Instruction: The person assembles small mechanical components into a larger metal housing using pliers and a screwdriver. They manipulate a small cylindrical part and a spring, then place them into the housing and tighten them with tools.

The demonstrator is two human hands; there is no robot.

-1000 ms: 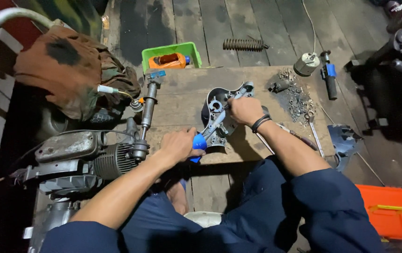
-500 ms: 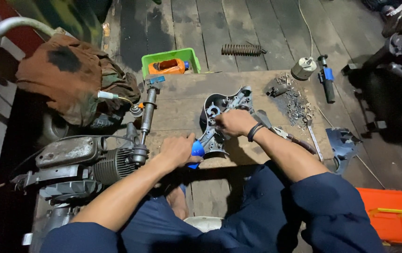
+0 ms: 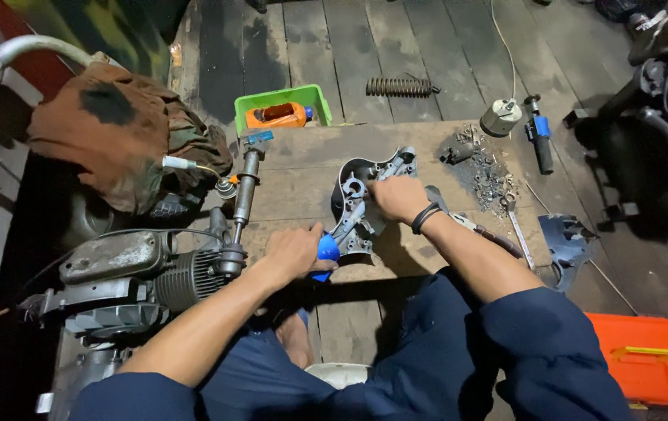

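- Two hands at work on a wooden board (image 3: 303,168).
- Left hand (image 3: 293,251) fisted round a blue-handled tool (image 3: 325,251), near board's front edge.
- Right hand (image 3: 398,198) gripping metal engine cover (image 3: 361,204), mid-board.
- Loose bolts (image 3: 488,168) well right of cover.

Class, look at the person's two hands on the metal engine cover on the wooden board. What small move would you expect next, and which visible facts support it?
Probably a short turn or push of the blue-handled tool. The left hand grips its handle, with the shaft reaching into the engine cover, while the right hand presses on top of the cover, seemingly steadying it on the wooden board. The tool's tip is hidden, so this is a guess.
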